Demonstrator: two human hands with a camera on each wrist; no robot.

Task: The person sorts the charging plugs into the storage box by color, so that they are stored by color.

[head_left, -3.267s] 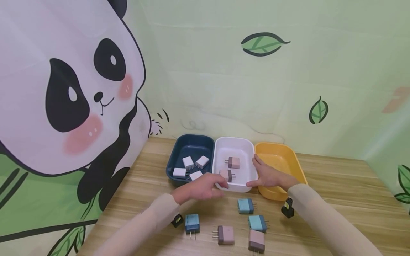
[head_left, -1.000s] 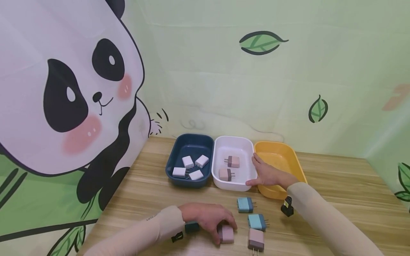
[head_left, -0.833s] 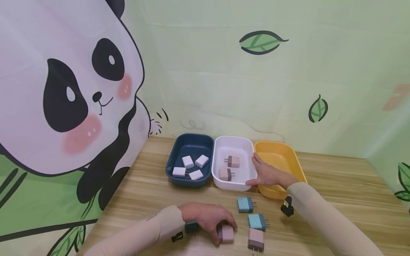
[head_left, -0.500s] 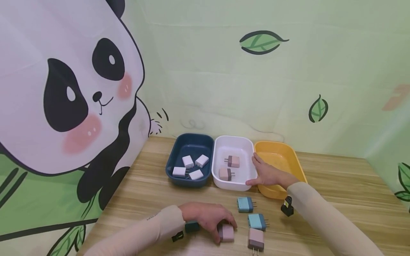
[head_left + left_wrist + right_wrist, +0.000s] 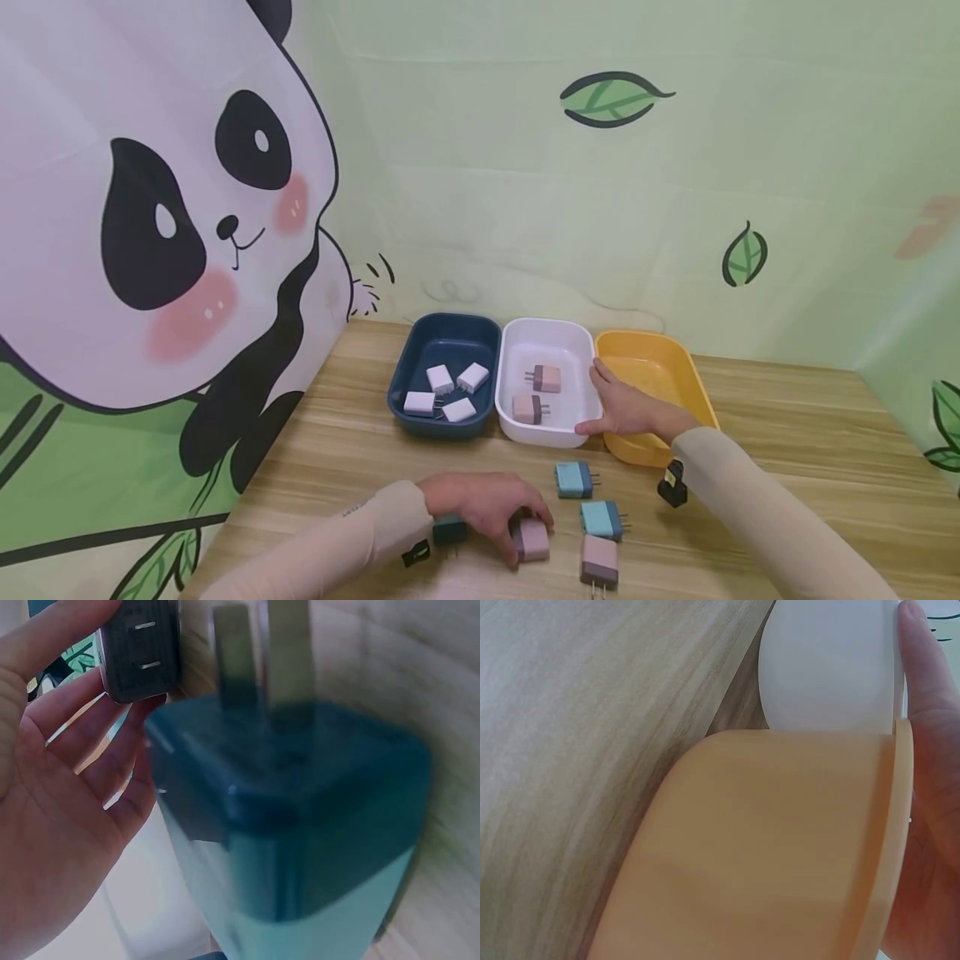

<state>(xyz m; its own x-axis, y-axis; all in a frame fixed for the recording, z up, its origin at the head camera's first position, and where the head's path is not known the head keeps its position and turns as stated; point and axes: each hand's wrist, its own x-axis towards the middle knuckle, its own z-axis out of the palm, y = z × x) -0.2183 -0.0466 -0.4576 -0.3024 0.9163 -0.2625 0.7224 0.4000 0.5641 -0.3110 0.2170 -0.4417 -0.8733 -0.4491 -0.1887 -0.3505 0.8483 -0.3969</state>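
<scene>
My left hand (image 5: 487, 510) pinches a pink charger (image 5: 533, 540) between thumb and fingers, low over the table. In the left wrist view, the dark end of the held charger (image 5: 141, 664) faces the camera with its two prongs. Close to that camera looms a teal charger (image 5: 300, 810), partly covered by the hand in the head view. My right hand (image 5: 633, 412) has its fingers spread along the right side of the white tray (image 5: 566, 342), above the yellow tray (image 5: 652, 358); its thumb touches the white tray's near corner. Two pink chargers lie in the white tray.
A dark blue tray (image 5: 455, 329) at the left holds several white chargers (image 5: 439, 380). In front of the trays lie two teal chargers, one nearer the trays (image 5: 573, 480), and another pink charger (image 5: 600, 560). A green panda-print cloth backs the table (image 5: 795, 417).
The left hand has come down from the white tray's near edge to the pink charger and taken hold of it. Lately the charger has turned slightly. The right hand stays in place.
</scene>
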